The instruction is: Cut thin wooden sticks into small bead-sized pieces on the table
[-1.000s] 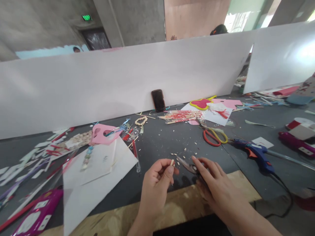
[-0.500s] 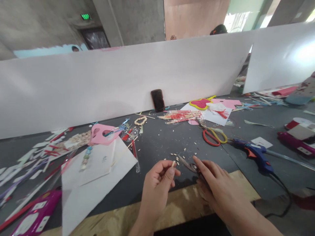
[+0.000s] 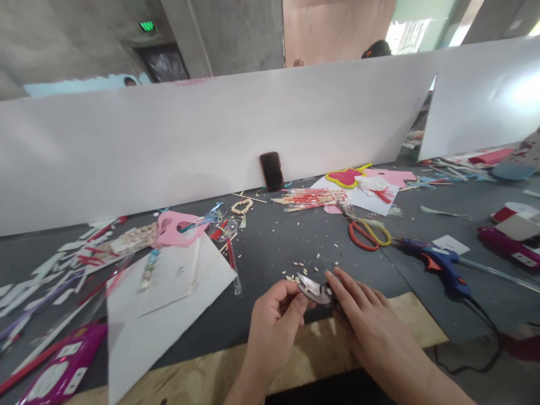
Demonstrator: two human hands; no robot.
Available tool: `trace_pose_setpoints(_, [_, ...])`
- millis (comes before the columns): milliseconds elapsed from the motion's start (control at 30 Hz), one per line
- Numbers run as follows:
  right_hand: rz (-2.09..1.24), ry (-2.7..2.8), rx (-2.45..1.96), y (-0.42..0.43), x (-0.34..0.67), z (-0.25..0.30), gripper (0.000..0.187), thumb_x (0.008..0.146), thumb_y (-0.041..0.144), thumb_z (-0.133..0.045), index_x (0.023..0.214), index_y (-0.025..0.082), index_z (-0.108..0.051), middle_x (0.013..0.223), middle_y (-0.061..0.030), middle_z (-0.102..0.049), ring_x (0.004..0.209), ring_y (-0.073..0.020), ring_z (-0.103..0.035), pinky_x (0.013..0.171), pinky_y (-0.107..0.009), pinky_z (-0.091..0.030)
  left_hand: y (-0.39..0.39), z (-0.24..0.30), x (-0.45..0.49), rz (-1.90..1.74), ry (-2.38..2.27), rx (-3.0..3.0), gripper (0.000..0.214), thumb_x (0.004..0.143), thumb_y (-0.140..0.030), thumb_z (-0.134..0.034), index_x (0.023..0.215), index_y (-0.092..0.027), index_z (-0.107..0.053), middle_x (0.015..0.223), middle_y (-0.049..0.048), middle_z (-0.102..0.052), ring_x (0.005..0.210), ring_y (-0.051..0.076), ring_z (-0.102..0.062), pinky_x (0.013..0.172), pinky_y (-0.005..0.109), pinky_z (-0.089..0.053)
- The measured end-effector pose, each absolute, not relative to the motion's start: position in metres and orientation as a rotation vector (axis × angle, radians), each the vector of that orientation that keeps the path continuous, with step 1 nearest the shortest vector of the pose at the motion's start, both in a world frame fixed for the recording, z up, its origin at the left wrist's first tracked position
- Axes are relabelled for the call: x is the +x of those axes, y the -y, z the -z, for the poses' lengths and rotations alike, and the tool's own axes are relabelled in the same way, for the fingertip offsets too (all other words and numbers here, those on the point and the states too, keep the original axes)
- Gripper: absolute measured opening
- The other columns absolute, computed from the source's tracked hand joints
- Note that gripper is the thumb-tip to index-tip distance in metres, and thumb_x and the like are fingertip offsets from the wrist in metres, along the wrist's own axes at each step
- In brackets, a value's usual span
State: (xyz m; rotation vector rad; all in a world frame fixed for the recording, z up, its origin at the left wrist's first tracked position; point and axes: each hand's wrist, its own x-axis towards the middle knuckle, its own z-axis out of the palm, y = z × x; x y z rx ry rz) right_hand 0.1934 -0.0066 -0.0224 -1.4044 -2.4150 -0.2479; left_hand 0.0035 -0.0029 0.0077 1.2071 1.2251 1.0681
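My right hand (image 3: 369, 318) is wrapped around a pair of pruning shears (image 3: 323, 296), whose blades point left and stand apart. Thumb and fingers of my left hand (image 3: 274, 320) pinch a short piece of thin wooden stick (image 3: 308, 288). Its pale end shows between the blades, right by my left fingertips; most of it is hidden by the fingers. Just beyond the blades, small cut wooden bits (image 3: 291, 278) lie scattered on the dark tabletop (image 3: 270, 242).
Red-and-yellow scissors (image 3: 366, 235) and a blue glue gun (image 3: 439, 264) lie to the right. A phone (image 3: 272, 171) leans on the white partition (image 3: 189, 140). Bagged sticks (image 3: 312, 198) lie behind my hands. On the left are a white sheet (image 3: 139, 337) and a magenta device (image 3: 63, 365).
The shears have come up and left to my left fingertips, and their blades now sit around the stick piece. My left hand has turned slightly, still pinching it.
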Motion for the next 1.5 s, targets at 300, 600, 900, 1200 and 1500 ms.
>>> trace_pose_setpoints(300, [0.254,2.429,-1.436,0.008,0.191,0.018,0.069,0.077,0.002,-0.036,0.143,0.018,-0.029,0.135,-0.0163,-0.05,0.106,-0.0254,-0.059,0.08,-0.042,-0.053,0.003,-0.007,0.006,-1.058,-1.22,1.23,0.023,0.083,-0.036,-0.059,0.076,-0.015,-0.066,0.068,0.0035,-0.068,0.054,0.011,-0.049,0.053,0.02,-0.038])
trace_pose_setpoints(600, [0.243,2.441,-1.455,0.006,0.191,0.02,0.063,0.078,0.004,-0.038,0.14,0.017,-0.036,0.128,-0.0146,-0.056,0.101,-0.0271,-0.059,0.076,-0.043,-0.053,0.002,-0.005,0.008,-1.031,-1.244,1.267,0.022,0.082,-0.034,-0.06,0.075,-0.015,-0.07,0.065,0.003,-0.068,0.053,0.012,-0.051,0.051,0.021,-0.037])
trace_pose_setpoints(900, [0.08,2.419,-1.39,0.005,0.19,0.02,0.063,0.077,0.007,-0.041,0.139,0.018,-0.036,0.108,-0.0127,-0.062,0.089,-0.0236,-0.058,0.071,-0.038,-0.049,0.003,-0.007,0.007,-1.082,-1.261,1.307,0.022,0.082,-0.033,-0.06,0.074,-0.017,-0.072,0.067,0.0035,-0.071,0.062,0.016,-0.059,0.058,0.022,-0.041])
trace_pose_setpoints(1200, [0.016,2.458,-1.408,0.003,0.198,0.019,0.071,0.064,0.005,-0.043,0.134,0.02,-0.041,0.101,-0.0104,-0.061,0.088,-0.0233,-0.057,0.071,-0.035,-0.045,0.004,-0.004,0.008,-1.046,-1.231,1.277,0.021,0.08,-0.033,-0.061,0.076,-0.016,-0.072,0.069,0.0047,-0.07,0.064,0.017,-0.059,0.058,0.023,-0.043])
trace_pose_setpoints(1500, [0.061,2.387,-1.423,0.004,0.194,0.018,0.081,0.061,0.001,-0.04,0.139,0.021,-0.032,0.108,-0.0103,-0.059,0.092,-0.024,-0.055,0.075,-0.04,-0.048,0.007,-0.004,0.017,-1.148,-1.42,1.315,0.019,0.08,-0.032,-0.061,0.076,-0.019,-0.075,0.046,-0.002,-0.052,0.046,0.012,-0.045,0.047,0.021,-0.035])
